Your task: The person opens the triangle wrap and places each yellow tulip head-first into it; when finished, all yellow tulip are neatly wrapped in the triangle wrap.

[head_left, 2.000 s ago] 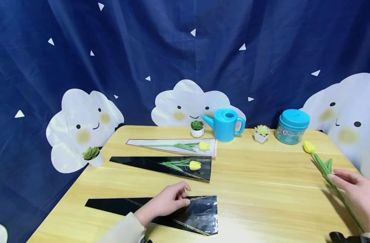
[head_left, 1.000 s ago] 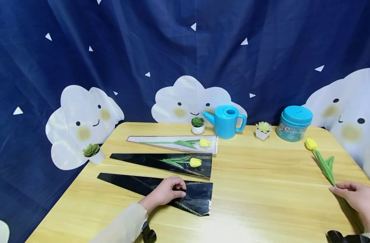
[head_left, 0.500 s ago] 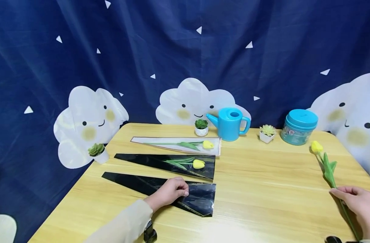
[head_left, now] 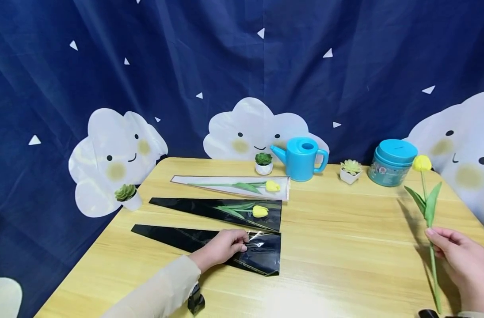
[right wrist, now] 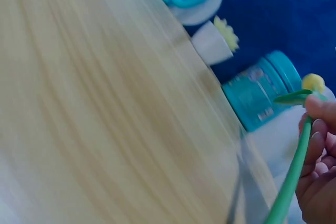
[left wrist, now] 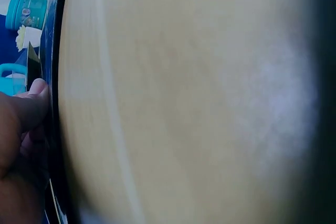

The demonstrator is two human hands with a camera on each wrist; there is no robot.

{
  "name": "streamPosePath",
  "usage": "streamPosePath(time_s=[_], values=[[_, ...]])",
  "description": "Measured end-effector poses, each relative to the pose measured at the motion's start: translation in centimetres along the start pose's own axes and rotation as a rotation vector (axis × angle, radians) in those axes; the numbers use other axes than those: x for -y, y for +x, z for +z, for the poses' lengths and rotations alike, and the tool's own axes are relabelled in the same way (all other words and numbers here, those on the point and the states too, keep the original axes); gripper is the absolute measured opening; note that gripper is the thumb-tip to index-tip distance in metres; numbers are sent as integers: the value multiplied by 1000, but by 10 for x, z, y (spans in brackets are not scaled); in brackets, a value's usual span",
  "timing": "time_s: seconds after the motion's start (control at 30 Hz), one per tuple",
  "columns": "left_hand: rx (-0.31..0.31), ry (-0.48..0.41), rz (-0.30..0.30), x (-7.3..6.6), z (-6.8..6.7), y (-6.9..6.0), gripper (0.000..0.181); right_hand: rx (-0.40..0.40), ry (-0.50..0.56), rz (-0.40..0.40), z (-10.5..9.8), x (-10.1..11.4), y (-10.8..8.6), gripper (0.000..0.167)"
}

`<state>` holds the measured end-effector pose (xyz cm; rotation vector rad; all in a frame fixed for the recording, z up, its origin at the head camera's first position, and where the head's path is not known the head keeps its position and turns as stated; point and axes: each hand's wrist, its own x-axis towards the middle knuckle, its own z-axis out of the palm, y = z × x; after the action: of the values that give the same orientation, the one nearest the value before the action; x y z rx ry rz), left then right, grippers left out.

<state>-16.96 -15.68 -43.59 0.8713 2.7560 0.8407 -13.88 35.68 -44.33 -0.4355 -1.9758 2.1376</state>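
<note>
In the head view my right hand [head_left: 462, 260] pinches the green stem of a yellow artificial tulip [head_left: 430, 212], which stands upright above the table's right side. The right wrist view shows thumb and fingers round the stem [right wrist: 294, 177]. My left hand [head_left: 222, 249] pinches the upper film of a black flower sleeve [head_left: 261, 254] near its wide end, which bulges slightly. In the left wrist view the thumb [left wrist: 37, 95] lies against the sleeve's dark edge. Behind it lie a second black sleeve [head_left: 194, 211] and a white-backed sleeve [head_left: 210, 180], each with a yellow tulip inside.
Along the back edge of the wooden table [head_left: 345, 247] stand a green succulent [head_left: 263, 163], a blue watering can [head_left: 300, 159], a pale succulent [head_left: 350, 171] and a teal tub [head_left: 390, 163]. Another potted succulent [head_left: 129, 197] stands at the left edge.
The right hand has raised the tulip from lying low over the table to upright. The left hand has moved the front sleeve back towards the others, and its wide end now bulges.
</note>
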Motion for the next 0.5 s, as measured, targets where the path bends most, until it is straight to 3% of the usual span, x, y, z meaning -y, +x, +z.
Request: streamPosePath(time_s=[0.2, 0.3, 0.5], values=[[5, 1, -17, -1, 2, 2, 11, 132, 345, -32, 28, 4, -5, 27], [17, 17, 3, -4, 2, 3, 13, 173, 479, -39, 41, 5, -8, 26], [48, 44, 29, -4, 1, 3, 19, 245, 641, -90, 72, 1, -15, 21]])
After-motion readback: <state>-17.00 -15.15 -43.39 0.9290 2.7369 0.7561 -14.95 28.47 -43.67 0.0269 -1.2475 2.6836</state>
